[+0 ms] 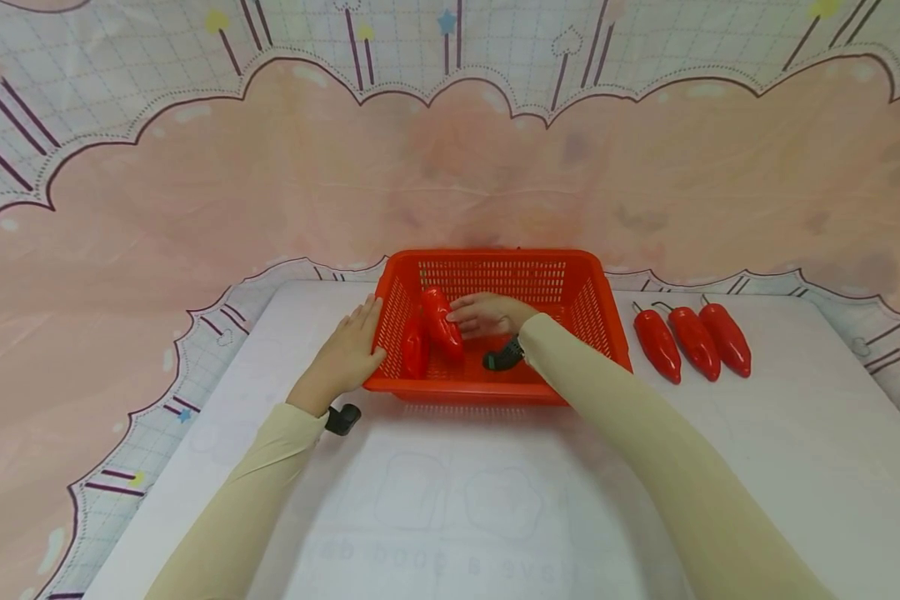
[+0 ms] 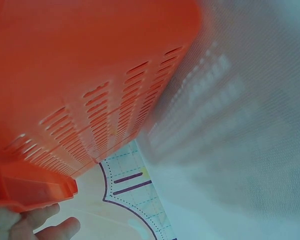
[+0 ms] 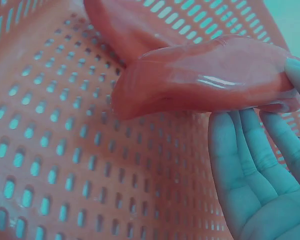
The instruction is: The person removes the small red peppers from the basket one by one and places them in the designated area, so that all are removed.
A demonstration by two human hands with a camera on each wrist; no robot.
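Observation:
A red plastic basket (image 1: pixel 495 392) with slotted walls stands at the middle of the table's far side. My left hand (image 1: pixel 345 354) rests against its left rim, fingers straight; some of those fingers (image 2: pixel 60 230) show beside the rim in the left wrist view. Inside the basket, my right hand (image 1: pixel 491 315) holds a glossy red chili pepper (image 1: pixel 442 325) between thumb and fingers. That pepper (image 3: pixel 205 80) slants over the basket floor in the right wrist view. Another red chili pepper (image 1: pixel 414 348) lies beside it, along the basket's left side.
Three more red chili peppers, with the nearest one (image 1: pixel 657 343) closest to the basket, lie side by side on the white tabletop (image 1: pixel 450 500) to its right. Behind the table hangs a patterned pink-orange cloth (image 1: pixel 420 183). Each wrist carries a small black device (image 1: pixel 342 419).

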